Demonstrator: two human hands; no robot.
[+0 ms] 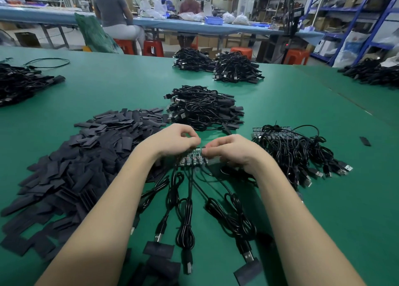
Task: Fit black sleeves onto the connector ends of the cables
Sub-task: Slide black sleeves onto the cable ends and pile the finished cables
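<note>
Nearest the camera, several loose black sleeves (158, 249) lie on the green table (323, 199), one of them touching the USB plug (248, 256) of a cable at the lower right. From there a fan of bundled black cables (185, 212) runs up the table to a strip of small circuit boards (193, 157) that lies between the two hands.

The left hand (172, 140) sits just above and left of the strip, its fingers curled and its fingertips (195, 140) meeting over the strip's upper edge; the blur makes it impossible to tell whether they pinch anything. The right hand (232, 150) comes in from the right, its fingers (212, 148) bent down onto the strip's right end, apparently gripping it, though the contact is partly hidden.

To the left of the hands spreads a large heap of flat black sleeves (82, 162). Just beyond the hands lies a pile of cables (203, 108). To the right sits another bundle of cables (295, 149) with board strips on top, and one stray sleeve (365, 141) lies apart.

Farther off are two more cable heaps (218, 65), a heap at the left edge (19, 82) and one at the right (373, 72). Beyond the table, people sit at a blue bench (194, 25).
</note>
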